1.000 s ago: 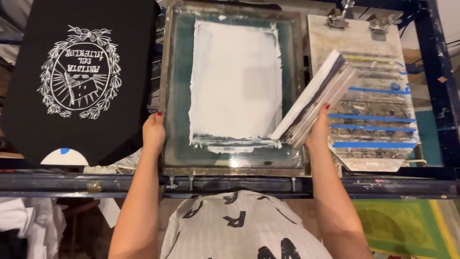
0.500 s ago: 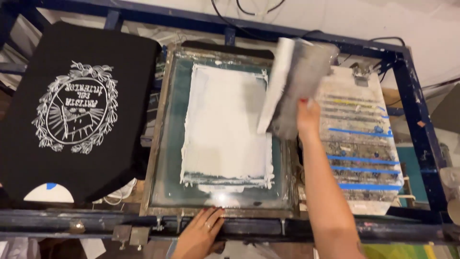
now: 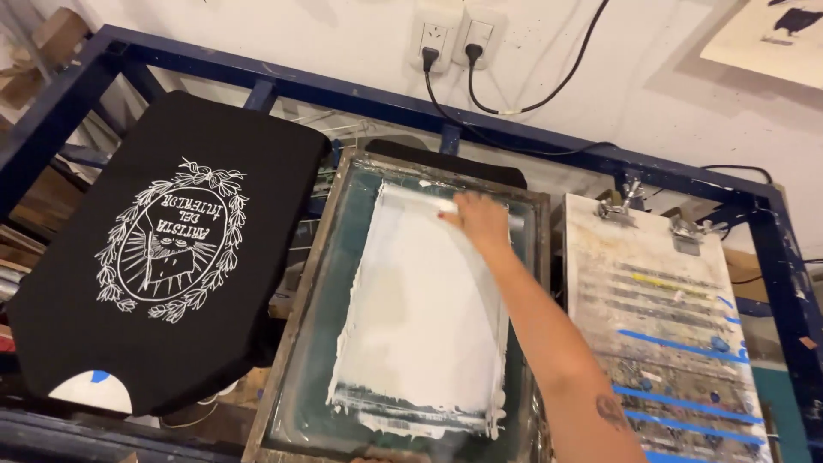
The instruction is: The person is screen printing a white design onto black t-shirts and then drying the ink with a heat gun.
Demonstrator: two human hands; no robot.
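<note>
White ink [image 3: 424, 309] covers most of the screen [image 3: 319, 283], thick ridges along its left and near edges. Right hand [image 3: 480, 225] is at the screen's far edge, arm stretched out from the near right corner across the mesh, forearm diagonal, small tattoo near the elbow. Hand is knuckles-up, fingers curled and closed over the squeegee [image 3: 446, 206], which lies along the far edge of the ink patch; only a pale strip of it shows left of the fingers, rest hidden under the hand. Red nail visible on one finger. Left hand out of frame. Screen sits in a wooden frame, tilted slightly in view, inside the blue steel press [image 3: 600, 159]. Black shirt [image 3: 257, 197] with white oval print on the platen to the left, just beside the screen's left edge. Bare platen [image 3: 660, 334] with blue tape strips to the right, clamps at its far edge. Two plugs in the wall socket [image 3: 450, 34] beyond the press.
</note>
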